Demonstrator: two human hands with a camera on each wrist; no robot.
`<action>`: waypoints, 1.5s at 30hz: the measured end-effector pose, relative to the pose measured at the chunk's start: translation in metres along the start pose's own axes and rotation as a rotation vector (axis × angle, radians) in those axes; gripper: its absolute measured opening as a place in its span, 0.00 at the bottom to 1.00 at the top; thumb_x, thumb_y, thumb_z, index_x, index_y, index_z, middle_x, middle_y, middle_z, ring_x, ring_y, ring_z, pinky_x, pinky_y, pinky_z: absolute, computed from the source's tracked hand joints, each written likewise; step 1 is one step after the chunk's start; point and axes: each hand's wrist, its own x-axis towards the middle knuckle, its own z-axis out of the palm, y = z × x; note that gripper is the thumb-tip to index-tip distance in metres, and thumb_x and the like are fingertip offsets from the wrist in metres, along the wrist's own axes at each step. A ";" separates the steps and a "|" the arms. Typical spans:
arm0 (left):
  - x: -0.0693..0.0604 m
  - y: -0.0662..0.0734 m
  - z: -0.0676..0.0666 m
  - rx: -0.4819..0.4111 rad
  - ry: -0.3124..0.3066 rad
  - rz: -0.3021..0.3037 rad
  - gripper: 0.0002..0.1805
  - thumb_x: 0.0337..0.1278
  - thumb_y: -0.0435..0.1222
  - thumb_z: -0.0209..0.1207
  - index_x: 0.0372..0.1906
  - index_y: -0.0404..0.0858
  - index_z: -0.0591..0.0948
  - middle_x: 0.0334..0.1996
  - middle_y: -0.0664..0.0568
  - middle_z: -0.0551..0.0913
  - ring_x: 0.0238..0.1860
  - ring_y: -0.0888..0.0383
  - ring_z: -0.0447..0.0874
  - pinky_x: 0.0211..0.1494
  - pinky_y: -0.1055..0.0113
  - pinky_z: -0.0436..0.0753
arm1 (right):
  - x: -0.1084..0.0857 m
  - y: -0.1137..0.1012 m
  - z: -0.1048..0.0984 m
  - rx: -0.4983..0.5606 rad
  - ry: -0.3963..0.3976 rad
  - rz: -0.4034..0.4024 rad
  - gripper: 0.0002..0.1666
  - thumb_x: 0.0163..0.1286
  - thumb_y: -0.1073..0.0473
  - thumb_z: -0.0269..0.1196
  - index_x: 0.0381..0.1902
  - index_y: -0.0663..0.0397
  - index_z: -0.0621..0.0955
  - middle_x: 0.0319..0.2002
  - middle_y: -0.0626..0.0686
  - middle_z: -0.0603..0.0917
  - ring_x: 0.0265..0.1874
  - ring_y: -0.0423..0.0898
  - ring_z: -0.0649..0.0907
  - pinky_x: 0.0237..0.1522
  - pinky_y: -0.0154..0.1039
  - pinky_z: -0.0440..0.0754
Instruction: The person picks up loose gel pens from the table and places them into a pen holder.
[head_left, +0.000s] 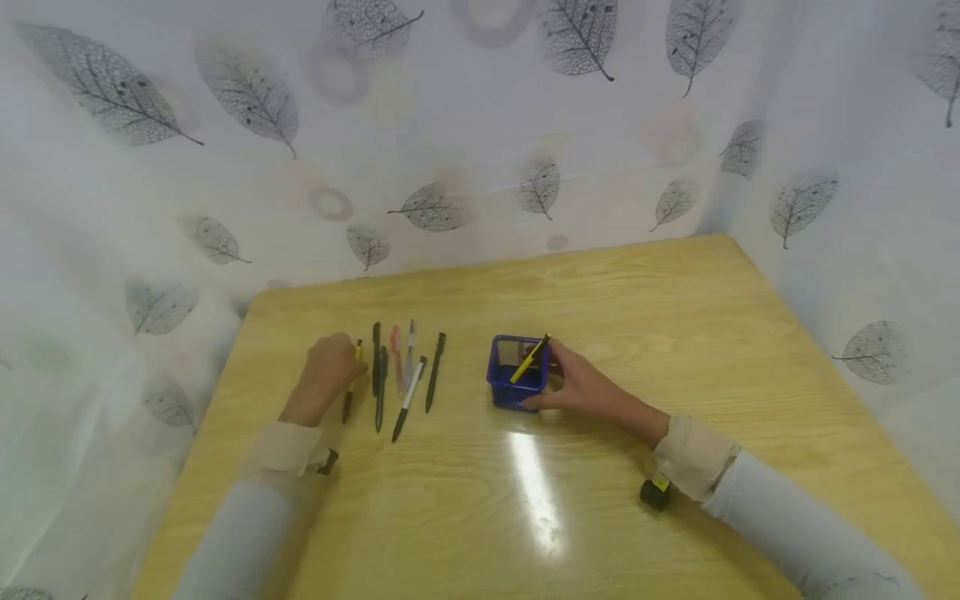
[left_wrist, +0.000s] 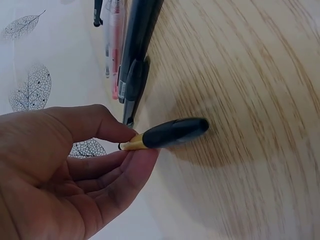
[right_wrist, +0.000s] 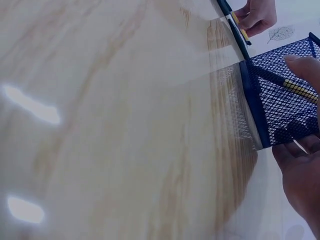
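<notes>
Between thumb and fingers my left hand (head_left: 330, 367) pinches a yellow-and-black pen (left_wrist: 172, 134), its black end pointing away from the palm, just above the wood-grain table. To the right of this hand lie several other pens, among them a black pen (head_left: 377, 358), a red clear pen (left_wrist: 116, 45), a white pen with black ends (head_left: 409, 398) and a dark pen (head_left: 435, 372). My right hand (head_left: 581, 385) grips the side of a square blue mesh pen holder (right_wrist: 285, 90) standing on the table. Another yellow-and-black pen (head_left: 529, 360) leans inside the holder.
The wood-grain table (head_left: 435, 517) meets a leaf-patterned white sheet (head_left: 465, 125) at its back and sides. A small black object with a yellow patch (head_left: 656, 493) is by the right wrist. Bright glare (head_left: 534, 492) lies on the table in front of the holder.
</notes>
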 end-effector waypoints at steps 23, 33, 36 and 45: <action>-0.009 0.066 -0.014 -0.150 0.285 0.262 0.16 0.65 0.30 0.60 0.53 0.23 0.81 0.42 0.32 0.88 0.37 0.43 0.88 0.42 0.52 0.91 | 0.000 0.006 0.000 0.001 0.005 0.001 0.51 0.54 0.55 0.82 0.70 0.57 0.67 0.68 0.61 0.77 0.71 0.63 0.76 0.75 0.58 0.73; -0.018 0.115 -0.026 -0.267 0.367 0.372 0.14 0.68 0.28 0.61 0.54 0.25 0.80 0.45 0.35 0.87 0.41 0.45 0.88 0.41 0.57 0.91 | 0.000 0.007 0.000 0.011 0.001 0.003 0.51 0.54 0.55 0.81 0.70 0.55 0.67 0.68 0.61 0.77 0.71 0.63 0.76 0.75 0.59 0.73; -0.021 0.131 -0.028 -0.295 0.392 0.412 0.13 0.67 0.28 0.62 0.53 0.26 0.81 0.44 0.35 0.87 0.42 0.45 0.88 0.42 0.58 0.91 | 0.000 0.007 0.001 0.019 -0.001 0.001 0.51 0.54 0.55 0.81 0.70 0.55 0.67 0.69 0.62 0.77 0.72 0.63 0.76 0.76 0.59 0.72; -0.030 0.173 -0.027 -0.324 0.431 0.539 0.11 0.66 0.28 0.63 0.50 0.27 0.81 0.43 0.37 0.86 0.40 0.46 0.87 0.43 0.60 0.90 | 0.000 0.007 0.003 0.012 0.007 0.001 0.52 0.54 0.54 0.82 0.71 0.54 0.67 0.68 0.61 0.77 0.72 0.63 0.76 0.75 0.58 0.73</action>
